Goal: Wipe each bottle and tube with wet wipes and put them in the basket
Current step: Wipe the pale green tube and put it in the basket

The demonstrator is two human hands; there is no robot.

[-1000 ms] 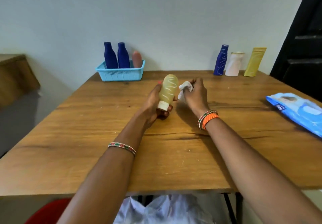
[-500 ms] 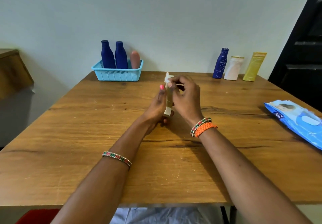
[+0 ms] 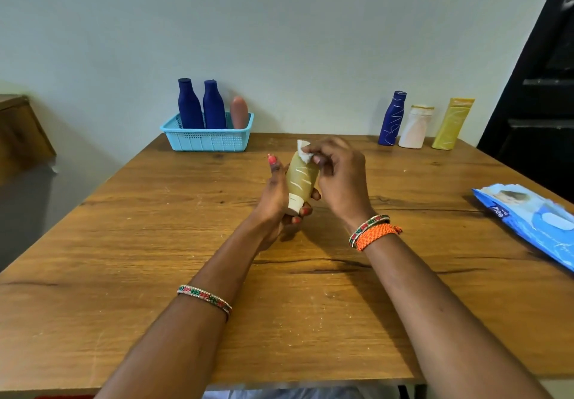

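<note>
My left hand (image 3: pixel 275 200) grips a yellow-green tube (image 3: pixel 300 181) with a white cap pointing down, held above the middle of the wooden table (image 3: pixel 155 259). My right hand (image 3: pixel 340 178) pinches a white wet wipe (image 3: pixel 303 151) against the tube's upper end. A light blue basket (image 3: pixel 206 141) at the back left holds two dark blue bottles (image 3: pixel 200 105) and a brown tube (image 3: pixel 239 113). A blue bottle (image 3: pixel 392 118), a white bottle (image 3: pixel 416 127) and a yellow tube (image 3: pixel 453 123) stand at the back right.
A blue wet-wipe pack (image 3: pixel 534 215) lies at the table's right edge. A wooden cabinet (image 3: pixel 18 125) stands to the left and a dark doorway (image 3: pixel 540 88) to the right. The wall is right behind the table.
The tube, turned edge-on half a second ago, shows its broad face again. My right hand has brought the wipe from beside the tube to its upper end.
</note>
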